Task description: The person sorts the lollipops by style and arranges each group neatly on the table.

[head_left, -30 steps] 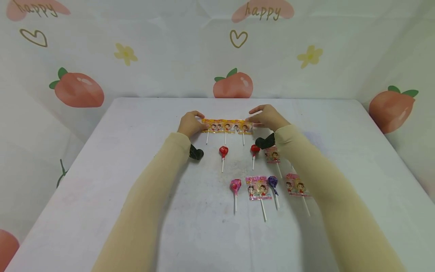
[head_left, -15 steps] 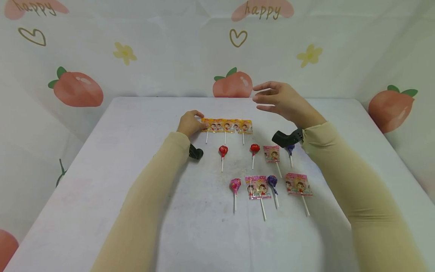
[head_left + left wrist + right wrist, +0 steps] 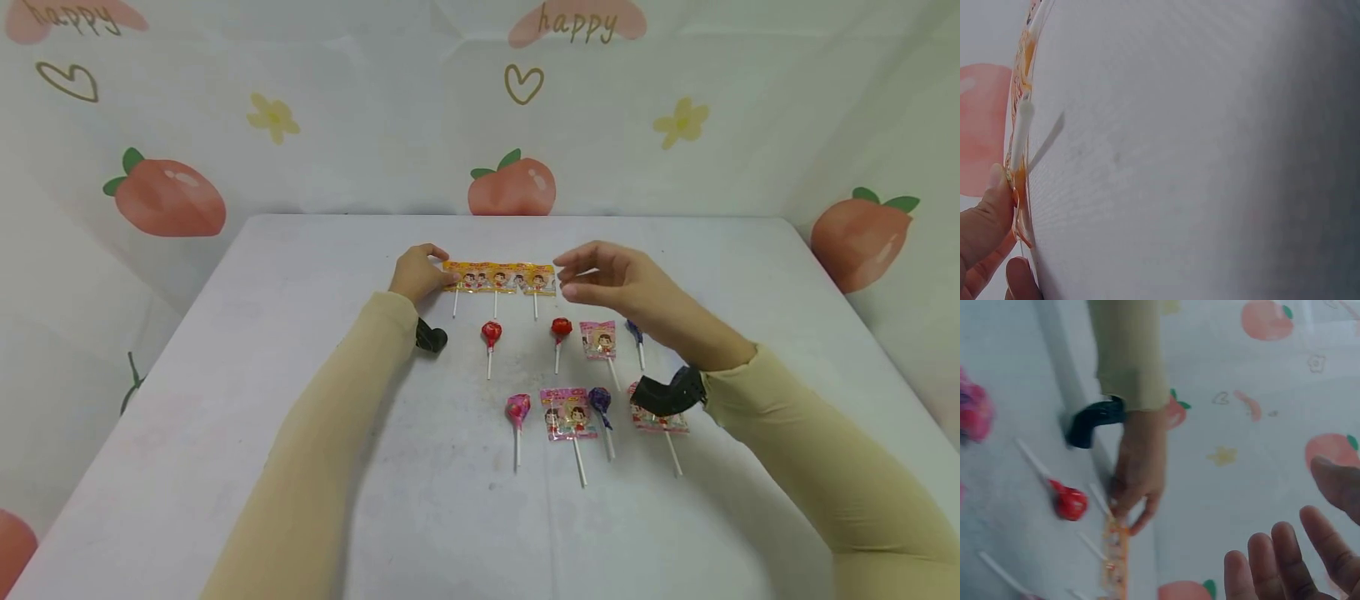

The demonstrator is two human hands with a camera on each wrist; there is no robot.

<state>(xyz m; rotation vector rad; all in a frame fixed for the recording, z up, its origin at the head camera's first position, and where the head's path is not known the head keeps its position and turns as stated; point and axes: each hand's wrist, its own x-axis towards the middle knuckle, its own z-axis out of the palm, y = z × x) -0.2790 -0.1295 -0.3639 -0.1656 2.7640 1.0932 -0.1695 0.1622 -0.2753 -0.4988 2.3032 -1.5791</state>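
A row of yellow-orange wrapped lollipops (image 3: 500,277), white sticks toward me, lies near the table's back. My left hand (image 3: 417,273) holds its left end. In the left wrist view, the thumb (image 3: 988,215) presses on the edge of the wrapper (image 3: 1020,181), with fingers of that hand below. My right hand (image 3: 618,279) hovers just right of the row's right end, fingers loosely extended and holding nothing. The right wrist view shows its spread fingers (image 3: 1285,562) and, across from them, the left hand (image 3: 1138,481) at the wrapper row (image 3: 1115,556).
Two red lollipops (image 3: 491,333) lie in front of the row. Nearer are a pink lollipop (image 3: 518,408), a purple one (image 3: 601,402) and pink square packets (image 3: 568,414). Another purple lollipop (image 3: 636,333) is partly under the right arm. A printed cloth (image 3: 375,125) hangs behind the table (image 3: 420,517).
My right hand has left the row's right end, risen up and to the right, then come back down beside it. The left hand and the row stay in place.
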